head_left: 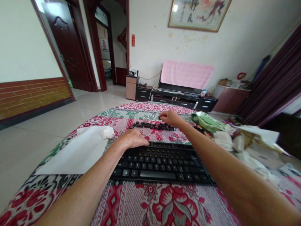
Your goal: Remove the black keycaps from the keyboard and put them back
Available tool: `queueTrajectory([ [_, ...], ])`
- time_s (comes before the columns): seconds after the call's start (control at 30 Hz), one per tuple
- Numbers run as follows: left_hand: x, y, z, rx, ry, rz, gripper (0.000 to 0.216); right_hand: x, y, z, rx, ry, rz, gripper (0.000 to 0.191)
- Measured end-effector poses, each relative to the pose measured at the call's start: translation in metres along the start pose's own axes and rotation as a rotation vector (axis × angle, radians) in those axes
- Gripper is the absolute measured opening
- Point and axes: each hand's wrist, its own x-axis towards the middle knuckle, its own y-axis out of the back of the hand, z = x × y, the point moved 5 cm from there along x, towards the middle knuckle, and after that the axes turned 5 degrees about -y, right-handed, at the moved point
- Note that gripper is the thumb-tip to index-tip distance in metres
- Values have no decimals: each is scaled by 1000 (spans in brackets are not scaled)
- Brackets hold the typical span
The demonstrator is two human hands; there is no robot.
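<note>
Several rows of keys on the near side of the black keyboard (pixel 162 163) carry pale legends; they look like single letters, but are too small and soft to read with certainty. Across its far rows, small yellowish posts (pixel 162 151) stand bare of caps. The keyboard lies on a patterned tablecloth (pixel 174 204), its long space bar (pixel 157 174) toward the person.

At the keyboard's far left corner is the left hand (pixel 133 138), fingers bent and thumb side at the edge; whether it grasps anything I cannot tell. Beyond the keyboard, the right hand (pixel 171 118) has its fingertips pinched together on a small dark piece (pixel 160 118). Loose black keycaps (pixel 152 126) lie in a cluster between that hand and the keyboard, any legends on them unreadable.

Left of the keyboard is a white sheet (pixel 77 153) with a crumpled white tissue (pixel 108 132) on it. Right of it lies a green packet (pixel 210 121), its print illegible. On the wall far beyond the keyboard, a framed picture (pixel 199 14) bears dark brush characters, the upper one partly cropped, and a red strip (pixel 133 40) has marks too tiny to read.
</note>
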Motion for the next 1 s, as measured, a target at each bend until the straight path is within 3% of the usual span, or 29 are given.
queueTrajectory([
  [0.2, -2, 1, 3, 16, 4, -3, 35, -58, 7, -27, 522, -9, -141, 30],
  [0.3, -1, 2, 4, 20, 8, -2, 36, -78, 4, -40, 636, 7, -181, 28],
  [0.5, 0, 0, 1, 22, 14, -23, 37, -88, -7, -45, 668, 23, -238, 26],
  [0.77, -2, 0, 3, -19, 13, -51, 36, -94, -2, -49, 648, 96, -260, 23],
  [1.0, -5, 1, 6, -6, 28, -54, 35, -100, -3, -58, 612, 159, -293, 32],
])
